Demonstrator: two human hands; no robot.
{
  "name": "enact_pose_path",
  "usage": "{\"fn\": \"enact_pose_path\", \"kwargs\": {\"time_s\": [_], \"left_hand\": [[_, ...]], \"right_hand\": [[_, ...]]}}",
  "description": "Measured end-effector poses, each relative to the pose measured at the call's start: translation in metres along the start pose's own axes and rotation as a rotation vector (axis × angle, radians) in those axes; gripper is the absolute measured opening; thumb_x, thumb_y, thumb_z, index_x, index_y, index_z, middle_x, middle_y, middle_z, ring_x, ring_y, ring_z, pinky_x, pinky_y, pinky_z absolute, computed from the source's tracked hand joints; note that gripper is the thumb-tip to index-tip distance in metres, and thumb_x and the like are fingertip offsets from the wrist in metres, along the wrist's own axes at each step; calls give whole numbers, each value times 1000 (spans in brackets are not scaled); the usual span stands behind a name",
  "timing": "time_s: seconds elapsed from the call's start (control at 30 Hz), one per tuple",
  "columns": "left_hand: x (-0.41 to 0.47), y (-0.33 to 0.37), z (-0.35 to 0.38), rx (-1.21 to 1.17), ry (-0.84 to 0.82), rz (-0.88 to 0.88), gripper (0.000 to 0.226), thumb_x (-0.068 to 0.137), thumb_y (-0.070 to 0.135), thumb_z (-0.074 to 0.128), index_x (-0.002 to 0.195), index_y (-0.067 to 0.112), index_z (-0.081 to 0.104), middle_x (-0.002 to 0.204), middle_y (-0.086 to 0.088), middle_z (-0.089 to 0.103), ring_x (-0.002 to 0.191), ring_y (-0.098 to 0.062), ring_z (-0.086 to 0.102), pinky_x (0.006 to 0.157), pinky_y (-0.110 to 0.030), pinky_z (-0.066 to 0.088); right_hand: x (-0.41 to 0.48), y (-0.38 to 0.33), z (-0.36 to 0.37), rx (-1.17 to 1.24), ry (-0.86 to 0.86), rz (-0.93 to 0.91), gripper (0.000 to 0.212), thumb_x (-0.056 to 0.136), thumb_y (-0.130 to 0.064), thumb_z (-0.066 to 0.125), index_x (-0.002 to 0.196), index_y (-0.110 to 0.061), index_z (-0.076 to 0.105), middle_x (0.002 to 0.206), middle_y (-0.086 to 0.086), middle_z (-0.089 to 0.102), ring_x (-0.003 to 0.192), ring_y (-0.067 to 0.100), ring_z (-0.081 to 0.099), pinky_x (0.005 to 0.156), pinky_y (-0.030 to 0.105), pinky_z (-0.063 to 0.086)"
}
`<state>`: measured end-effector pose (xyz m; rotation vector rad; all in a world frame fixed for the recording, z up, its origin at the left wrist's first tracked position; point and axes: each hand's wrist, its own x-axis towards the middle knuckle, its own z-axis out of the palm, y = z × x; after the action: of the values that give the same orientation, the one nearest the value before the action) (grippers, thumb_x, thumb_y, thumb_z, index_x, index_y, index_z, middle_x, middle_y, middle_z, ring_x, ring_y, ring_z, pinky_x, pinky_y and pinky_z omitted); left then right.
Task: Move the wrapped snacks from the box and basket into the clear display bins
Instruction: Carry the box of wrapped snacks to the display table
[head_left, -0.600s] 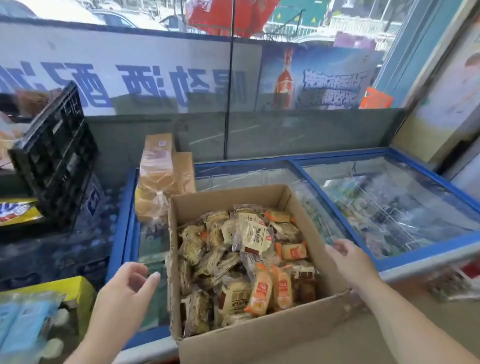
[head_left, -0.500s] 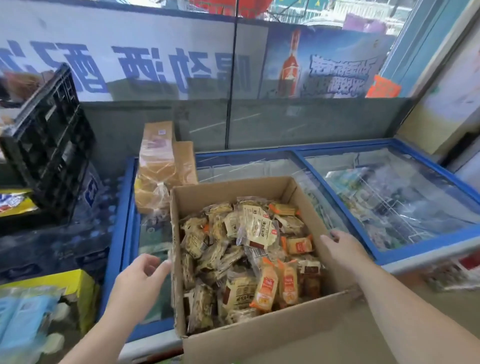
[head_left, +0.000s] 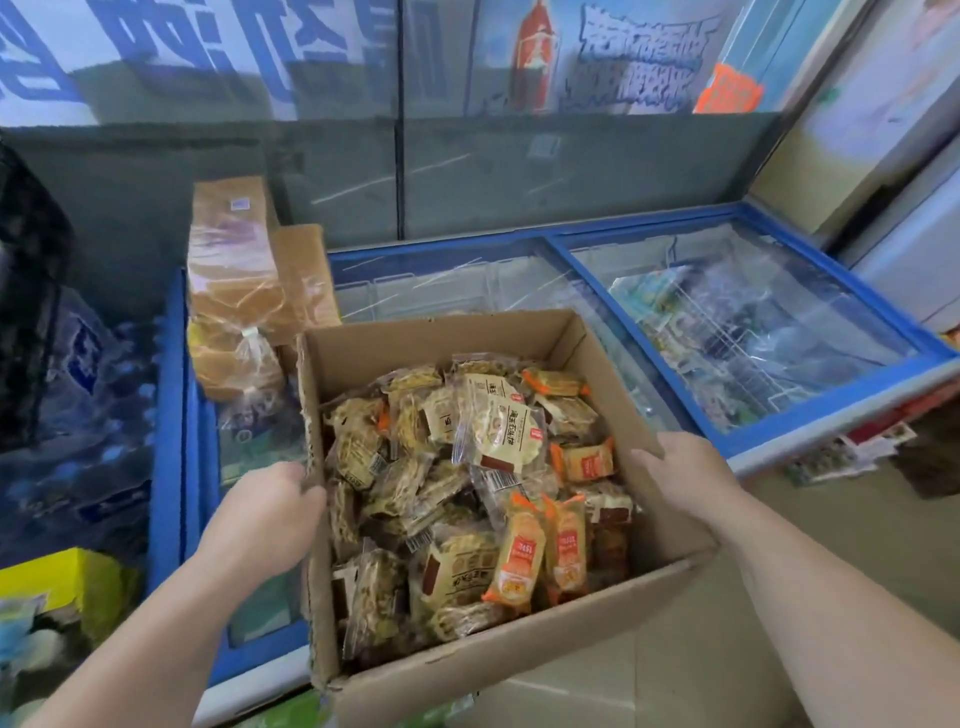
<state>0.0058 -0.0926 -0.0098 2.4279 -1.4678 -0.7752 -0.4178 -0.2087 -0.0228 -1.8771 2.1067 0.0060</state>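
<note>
Hands are clamped on opposite walls of the open brown cardboard box (head_left: 519, 654) of wrapped snacks (head_left: 467, 483): left hand (head_left: 265, 512), right hand (head_left: 685, 475), probably for lifting.

Daylight is coming through the window (head_left: 467, 78) ahead of me, lighting everything evenly and softly; white streaks of glare are lying across the freezer lid (head_left: 727, 322); the wide lens is bending the edges outward; the crate (head_left: 26, 291) at my far left is smearing into dark blur; shadows are staying faint.
</note>
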Motion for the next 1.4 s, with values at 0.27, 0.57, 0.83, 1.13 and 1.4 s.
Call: {"fn": "enact_pose_path", "kwargs": {"time_s": [0.27,0.57,0.83,1.13,1.4], "left_hand": [[-11,113,5,23,-63,273,31,97,23,62,67,15,63,64,-2,66,62,-21,62,54,-29,43],[-27,337,114,146,-194,584,37,98,18,62,62,15,54,54,1,58,49,-18,56,48,-28,37],[-60,539,243,213,-332,708,32,96,14,63,65,11,58,52,-5,60,48,-27,59,51,-32,46],[-54,740,362,274,-418,829,32,98,17,65,68,10,56,48,-5,57,43,-25,56,49,-33,44],[-26,966,482,328,-519,995,40,97,18,66,66,4,45,51,-9,49,47,-29,47,52,-33,38]], "right_hand": [[-73,120,-32,185,176,167,43,98,-29,65,60,-15,52,59,-1,54,66,31,52,55,37,30],[-126,332,-53,230,353,480,55,96,-29,67,55,-14,32,53,6,40,55,28,42,50,37,21],[-148,508,-77,297,385,721,55,97,-31,65,58,-14,31,52,4,38,51,24,36,49,37,18],[-116,654,-94,336,425,922,57,96,-29,67,56,-14,29,49,3,33,49,26,37,52,38,24],[-26,795,-143,316,476,1116,59,95,-28,68,54,-16,27,47,1,34,50,25,34,49,37,18]]}}
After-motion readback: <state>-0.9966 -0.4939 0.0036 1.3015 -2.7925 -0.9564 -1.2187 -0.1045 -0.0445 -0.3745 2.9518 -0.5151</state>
